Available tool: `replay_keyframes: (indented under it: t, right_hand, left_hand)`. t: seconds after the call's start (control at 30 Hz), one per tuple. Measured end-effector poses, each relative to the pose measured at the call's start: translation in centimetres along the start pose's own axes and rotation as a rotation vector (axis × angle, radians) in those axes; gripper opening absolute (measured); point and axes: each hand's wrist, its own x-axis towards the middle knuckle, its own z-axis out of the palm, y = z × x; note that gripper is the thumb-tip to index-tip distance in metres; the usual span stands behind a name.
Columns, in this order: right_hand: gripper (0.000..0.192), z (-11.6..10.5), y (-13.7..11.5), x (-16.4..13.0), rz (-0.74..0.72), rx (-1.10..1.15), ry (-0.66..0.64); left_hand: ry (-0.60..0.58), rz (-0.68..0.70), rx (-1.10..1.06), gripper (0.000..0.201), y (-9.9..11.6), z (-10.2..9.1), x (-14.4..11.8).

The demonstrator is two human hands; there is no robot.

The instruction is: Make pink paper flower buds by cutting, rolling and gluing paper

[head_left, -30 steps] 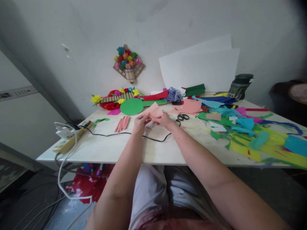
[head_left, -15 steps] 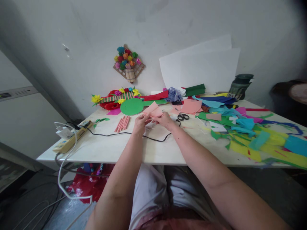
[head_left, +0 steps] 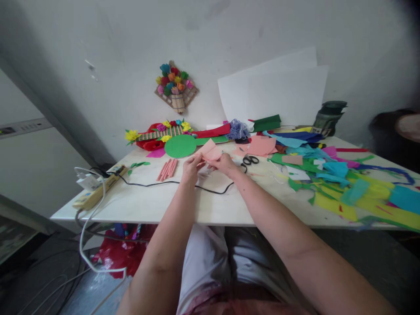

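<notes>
My left hand (head_left: pixel 191 167) and my right hand (head_left: pixel 225 164) meet above the middle of the white table (head_left: pixel 157 203) and both pinch a small pink paper sheet (head_left: pixel 210 151), which stands up tilted between the fingertips. A bundle of rolled pink paper sticks (head_left: pixel 167 169) lies on the table just left of my left hand. Black scissors (head_left: pixel 250 160) lie right of my right hand. A black cable (head_left: pixel 210 189) runs across the table beneath both wrists.
Colourful paper scraps (head_left: pixel 341 183) cover the table's right half. A green paper disc (head_left: pixel 180 146) and paper flowers (head_left: pixel 157 133) lie at the back. A power strip (head_left: pixel 95 190) sits at the left edge. White sheets (head_left: pixel 275 94) lean on the wall. A person (head_left: pixel 398 133) is at far right.
The pink sheet has shifted very slightly between my fingers; both hands stay in the same place.
</notes>
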Motion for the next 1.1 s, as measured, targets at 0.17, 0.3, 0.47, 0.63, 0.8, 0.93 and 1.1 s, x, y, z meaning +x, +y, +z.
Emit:
replay_keyframes:
  t: [0.17,0.3,0.47,0.63,0.8,0.93,1.1]
  right_hand:
    - [0.024,-0.5,-1.1,-0.5,0.074,0.078,-0.064]
    - [0.015,-0.5,-1.3,-0.6,0.072,0.101,-0.027]
    - [0.013,-0.2,-0.9,-0.4,0.065,0.118,0.0]
    - [0.016,-0.2,-0.7,-0.3,0.06,0.139,-0.028]
    - [0.018,-0.2,-0.4,-0.2,0.064,0.159,-0.037]
    - [0.022,-0.3,-0.2,-0.1,0.076,0.206,-0.017]
    - [0.03,-0.5,-0.4,-0.3,0.103,0.24,-0.053]
  left_hand:
    - [0.026,0.006,-0.008,0.031,-0.2,-0.1,0.2]
    - [0.051,-0.002,-0.024,0.032,-0.2,-0.2,0.3]
    - [0.086,0.003,-0.085,0.032,-0.1,-0.1,0.3]
    - [0.13,0.015,-0.11,0.032,0.2,0.1,0.2]
    - [0.13,0.008,-0.12,0.032,0.2,0.1,0.2]
    - [0.053,-0.054,-0.068,0.031,0.0,0.0,0.2]
    - [-0.023,-0.054,0.02,0.029,0.0,0.1,-0.1]
